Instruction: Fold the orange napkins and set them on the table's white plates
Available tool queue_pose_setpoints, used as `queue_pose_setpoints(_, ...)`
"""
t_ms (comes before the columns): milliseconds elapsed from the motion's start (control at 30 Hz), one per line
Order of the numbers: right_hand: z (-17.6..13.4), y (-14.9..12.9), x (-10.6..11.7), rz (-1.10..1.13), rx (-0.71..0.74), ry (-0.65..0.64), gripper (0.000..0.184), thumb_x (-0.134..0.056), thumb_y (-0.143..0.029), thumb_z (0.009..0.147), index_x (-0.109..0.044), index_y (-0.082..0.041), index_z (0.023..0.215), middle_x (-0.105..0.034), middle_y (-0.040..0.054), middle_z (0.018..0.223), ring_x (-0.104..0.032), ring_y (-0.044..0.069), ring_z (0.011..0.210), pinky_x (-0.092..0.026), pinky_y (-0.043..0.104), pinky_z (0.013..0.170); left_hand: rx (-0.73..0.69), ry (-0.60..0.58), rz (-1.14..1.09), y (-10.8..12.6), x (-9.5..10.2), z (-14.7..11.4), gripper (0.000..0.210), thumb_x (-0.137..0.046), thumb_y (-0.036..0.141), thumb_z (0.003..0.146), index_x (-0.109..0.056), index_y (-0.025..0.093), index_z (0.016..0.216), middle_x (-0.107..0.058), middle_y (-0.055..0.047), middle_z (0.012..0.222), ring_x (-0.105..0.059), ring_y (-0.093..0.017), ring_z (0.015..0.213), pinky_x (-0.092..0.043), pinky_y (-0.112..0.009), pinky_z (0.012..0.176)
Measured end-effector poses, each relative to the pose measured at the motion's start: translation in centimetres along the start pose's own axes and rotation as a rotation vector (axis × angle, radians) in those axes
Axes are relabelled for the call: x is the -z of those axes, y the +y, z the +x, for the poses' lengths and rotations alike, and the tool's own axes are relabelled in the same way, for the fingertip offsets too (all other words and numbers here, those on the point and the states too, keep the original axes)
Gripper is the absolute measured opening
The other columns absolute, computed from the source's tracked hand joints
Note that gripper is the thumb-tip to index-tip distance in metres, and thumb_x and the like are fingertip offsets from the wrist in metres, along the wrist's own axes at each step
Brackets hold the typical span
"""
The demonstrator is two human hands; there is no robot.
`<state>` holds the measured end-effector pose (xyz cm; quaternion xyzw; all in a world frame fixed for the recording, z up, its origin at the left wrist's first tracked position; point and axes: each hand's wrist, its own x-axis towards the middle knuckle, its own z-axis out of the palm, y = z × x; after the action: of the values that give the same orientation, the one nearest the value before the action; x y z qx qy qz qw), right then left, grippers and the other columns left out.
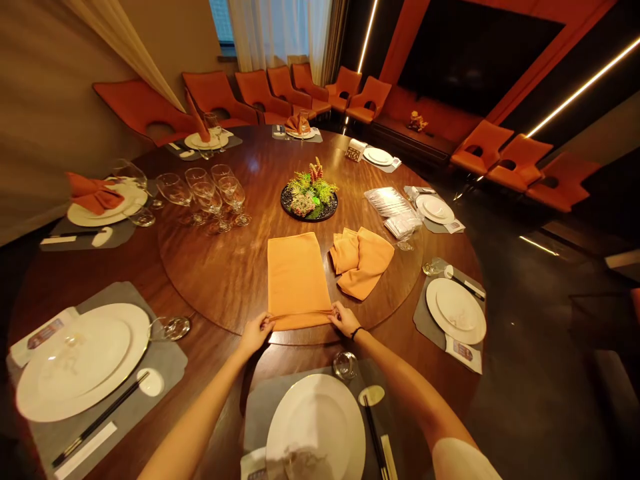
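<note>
The left hand [257, 331], arm reaching from seven o'clock, pinches one end of the near fold of an orange napkin [297, 273] at its one o'clock, and the right hand [345, 320], arm from five, pinches the other, the napkin at its ten.

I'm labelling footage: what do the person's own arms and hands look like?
The left hand and right hand are ungloved. A thin dark band circles the right wrist; none shows on the left. A pale sleeve shows on the right arm, none on the left.
</note>
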<state>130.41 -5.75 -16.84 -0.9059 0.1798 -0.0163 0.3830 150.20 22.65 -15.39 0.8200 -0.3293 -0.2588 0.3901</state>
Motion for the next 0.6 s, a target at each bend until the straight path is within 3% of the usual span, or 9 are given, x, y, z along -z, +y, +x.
queue_pose_setpoints(67, 0.1, -0.6, 0.1, -0.074, 0.010, 0.080, 0.027, -0.053, -0.026, 0.087, -0.049, -0.017, 0.112, -0.065, 0.0046, 0.088, -0.060, 0.018, 0.077, -0.047, 0.031, 0.075, 0.015, 0.024, -0.003, -0.3, -0.3, 0.7, 0.020, -0.049, 0.035, 0.086, -0.056, 0.019, 0.097, -0.060, 0.000, 0.079, -0.059, -0.016, 0.067, -0.047, -0.029, 0.066)
queue_pose_setpoints(133, 0.0, -1.3, 0.3, -0.226, 0.127, 0.137, 0.034, -0.054, -0.029, 0.086, -0.051, -0.015, 0.118, -0.062, 0.0142, 0.112, -0.057, 0.025, 0.102, -0.044, 0.039, 0.089, -0.050, 0.084, 0.069, -0.5, -0.5, 1.0, 0.024, -0.048, 0.030, 0.086, -0.056, 0.019, 0.106, -0.059, -0.004, 0.091, -0.060, -0.017, 0.073, -0.049, -0.031, 0.070)
queue_pose_setpoints(233, 0.1, -1.9, 0.8, -0.418, 0.402, -0.006, 0.041, -0.058, -0.035, 0.085, -0.055, -0.018, 0.122, -0.053, 0.0166, 0.133, -0.044, 0.032, 0.124, -0.033, 0.050, 0.102, -0.210, 0.146, 0.315, -0.3, -0.7, 0.9, 0.027, -0.045, 0.025, 0.089, -0.058, 0.022, 0.113, -0.055, -0.009, 0.109, -0.057, -0.022, 0.095, -0.047, -0.037, 0.084)
queue_pose_setpoints(300, 0.6, -1.5, 0.9, -0.467, 0.504, -0.123, 0.038, -0.055, -0.030, 0.087, -0.056, -0.020, 0.123, -0.054, 0.0143, 0.134, -0.043, 0.030, 0.126, -0.030, 0.051, 0.104, -0.317, 0.095, 0.506, 0.1, -0.6, 0.7, 0.024, -0.044, 0.024, 0.091, -0.061, 0.023, 0.108, -0.055, -0.011, 0.117, -0.051, -0.027, 0.107, -0.043, -0.042, 0.088)
queue_pose_setpoints(400, 1.9, -0.1, 0.6, -0.457, 0.482, -0.176, 0.039, -0.051, -0.018, 0.085, -0.057, -0.018, 0.124, -0.058, 0.0126, 0.131, -0.044, 0.028, 0.127, -0.035, 0.047, 0.102, -0.423, -0.035, 0.698, 0.8, -0.4, 0.8, 0.023, -0.044, 0.029, 0.093, -0.060, 0.021, 0.106, -0.058, -0.012, 0.118, -0.047, -0.030, 0.110, -0.039, -0.044, 0.086)
queue_pose_setpoints(500, 3.1, 1.0, 0.0, -0.335, 0.379, -0.126, 0.042, -0.049, -0.008, 0.079, -0.061, -0.018, 0.118, -0.061, 0.0104, 0.127, -0.049, 0.025, 0.123, -0.040, 0.043, 0.099, -0.447, -0.107, 0.768, 1.2, -0.2, 1.5, 0.028, -0.051, 0.038, 0.089, -0.058, 0.018, 0.107, -0.059, -0.013, 0.115, -0.046, -0.031, 0.110, -0.039, -0.043, 0.087)
queue_pose_setpoints(600, 3.3, 1.2, -0.3, -0.142, 0.294, -0.007, 0.047, -0.045, -0.001, 0.071, -0.066, -0.019, 0.109, -0.065, 0.0085, 0.122, -0.054, 0.022, 0.118, -0.042, 0.041, 0.102, -0.425, -0.147, 0.747, 1.3, 0.5, 2.3, 0.021, -0.047, 0.024, 0.089, -0.058, 0.018, 0.106, -0.059, -0.013, 0.113, -0.048, -0.028, 0.107, -0.040, -0.041, 0.088)
